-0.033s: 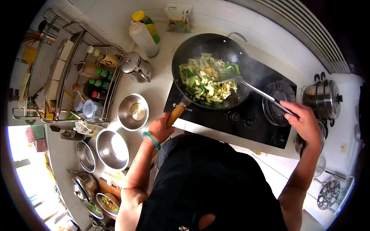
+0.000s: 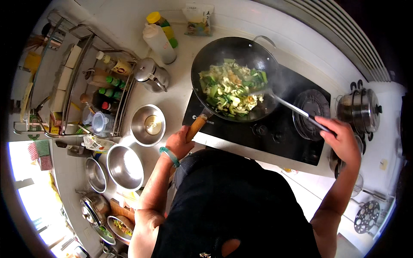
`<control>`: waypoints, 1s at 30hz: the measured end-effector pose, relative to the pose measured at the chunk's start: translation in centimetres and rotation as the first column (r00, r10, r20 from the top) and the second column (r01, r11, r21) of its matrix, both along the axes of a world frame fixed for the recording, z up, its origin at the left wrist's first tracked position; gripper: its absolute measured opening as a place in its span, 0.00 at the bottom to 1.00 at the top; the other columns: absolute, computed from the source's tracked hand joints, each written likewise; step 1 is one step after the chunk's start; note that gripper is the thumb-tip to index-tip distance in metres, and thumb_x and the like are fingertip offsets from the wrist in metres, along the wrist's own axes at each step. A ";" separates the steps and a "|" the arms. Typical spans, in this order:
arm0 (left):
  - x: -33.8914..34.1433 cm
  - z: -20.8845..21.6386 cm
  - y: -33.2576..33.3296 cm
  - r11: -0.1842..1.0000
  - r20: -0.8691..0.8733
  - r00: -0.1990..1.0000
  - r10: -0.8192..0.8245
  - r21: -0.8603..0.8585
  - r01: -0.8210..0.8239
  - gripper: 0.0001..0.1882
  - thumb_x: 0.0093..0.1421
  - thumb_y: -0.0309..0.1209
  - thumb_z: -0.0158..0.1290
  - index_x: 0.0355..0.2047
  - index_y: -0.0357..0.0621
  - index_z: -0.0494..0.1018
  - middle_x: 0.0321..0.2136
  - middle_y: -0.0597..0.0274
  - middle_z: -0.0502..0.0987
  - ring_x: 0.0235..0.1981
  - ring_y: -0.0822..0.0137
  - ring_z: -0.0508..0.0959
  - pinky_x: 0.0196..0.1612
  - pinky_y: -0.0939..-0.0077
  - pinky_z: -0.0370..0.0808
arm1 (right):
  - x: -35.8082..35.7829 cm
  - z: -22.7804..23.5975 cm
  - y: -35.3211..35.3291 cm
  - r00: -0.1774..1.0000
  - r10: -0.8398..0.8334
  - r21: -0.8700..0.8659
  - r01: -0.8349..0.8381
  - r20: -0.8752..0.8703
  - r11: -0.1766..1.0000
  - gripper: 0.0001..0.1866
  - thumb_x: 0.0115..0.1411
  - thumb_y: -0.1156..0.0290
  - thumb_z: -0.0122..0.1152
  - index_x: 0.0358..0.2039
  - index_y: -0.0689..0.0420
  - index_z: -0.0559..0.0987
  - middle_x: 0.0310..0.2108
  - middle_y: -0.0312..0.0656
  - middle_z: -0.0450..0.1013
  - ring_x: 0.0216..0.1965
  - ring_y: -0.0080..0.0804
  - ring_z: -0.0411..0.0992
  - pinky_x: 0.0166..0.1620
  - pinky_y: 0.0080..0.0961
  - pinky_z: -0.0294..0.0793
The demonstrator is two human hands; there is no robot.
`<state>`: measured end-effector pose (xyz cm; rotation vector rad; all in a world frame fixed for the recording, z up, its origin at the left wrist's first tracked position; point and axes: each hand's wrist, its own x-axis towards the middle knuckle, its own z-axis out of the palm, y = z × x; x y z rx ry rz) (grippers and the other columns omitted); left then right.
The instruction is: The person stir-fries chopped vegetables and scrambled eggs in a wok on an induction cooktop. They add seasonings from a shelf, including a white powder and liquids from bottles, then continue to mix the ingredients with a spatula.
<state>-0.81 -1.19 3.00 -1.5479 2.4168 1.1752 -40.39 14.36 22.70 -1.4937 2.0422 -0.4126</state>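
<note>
A dark wok (image 2: 223,47) sits on the black cooktop (image 2: 297,150), with steam over its right side. Inside lie chopped leafy greens and pale, cauliflower-like pieces (image 2: 234,88). My left hand (image 2: 180,142), a green bangle at its wrist, is closed around the wok's wooden handle (image 2: 197,127). In my right hand (image 2: 342,137) is the dark grip of a metal spatula (image 2: 290,105). Its blade dips into the right side of the food and looks blurred.
Left of the cooktop stand a steel pot with a spout (image 2: 150,75), a squeeze bottle (image 2: 159,43) and steel bowls (image 2: 147,124). A wire rack (image 2: 69,103) holds bottles farther left. Stacked steel pots (image 2: 359,109) are at the right, beside the second burner (image 2: 310,114).
My right hand has shifted slightly right and down with the spatula, whose blade has moved a little right in the wok. My left hand stays on the handle.
</note>
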 end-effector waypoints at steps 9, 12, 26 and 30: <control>-0.4 -0.1 0.1 1.000 -0.043 0.999 0.030 0.007 -0.030 0.25 0.47 0.36 0.61 0.44 0.41 0.68 0.31 0.43 0.77 0.36 0.44 0.76 0.39 0.58 0.73 | 3.8 -7.6 -0.6 0.981 0.097 -0.070 -0.110 -0.168 0.991 0.22 0.55 0.75 0.59 0.51 0.48 0.74 0.29 0.48 0.67 0.28 0.46 0.68 0.33 0.32 0.69; -0.2 -0.3 -0.1 0.999 -0.079 0.996 0.033 0.001 -0.033 0.25 0.47 0.36 0.61 0.44 0.42 0.69 0.31 0.43 0.77 0.36 0.44 0.77 0.39 0.58 0.73 | 4.7 -8.6 -1.8 0.961 0.073 -0.125 -0.110 -0.266 0.986 0.20 0.56 0.74 0.58 0.50 0.47 0.74 0.30 0.47 0.67 0.29 0.49 0.70 0.32 0.38 0.70; -0.3 -0.6 0.3 0.999 -0.037 0.999 0.027 -0.041 -0.028 0.25 0.48 0.36 0.61 0.45 0.42 0.68 0.31 0.44 0.77 0.36 0.45 0.77 0.39 0.58 0.73 | 7.8 -6.1 -12.7 0.637 0.363 -0.096 -0.568 -0.681 0.817 0.21 0.49 0.78 0.56 0.43 0.43 0.80 0.30 0.45 0.66 0.31 0.42 0.69 0.36 0.35 0.69; -0.3 -0.6 0.5 0.998 -0.028 0.998 0.063 -0.020 -0.063 0.28 0.47 0.38 0.63 0.47 0.43 0.68 0.32 0.44 0.78 0.35 0.47 0.78 0.38 0.60 0.74 | 5.0 -7.1 -14.9 0.824 0.219 -0.065 -0.294 -0.523 0.953 0.19 0.54 0.76 0.54 0.47 0.47 0.77 0.32 0.52 0.71 0.33 0.52 0.72 0.39 0.39 0.71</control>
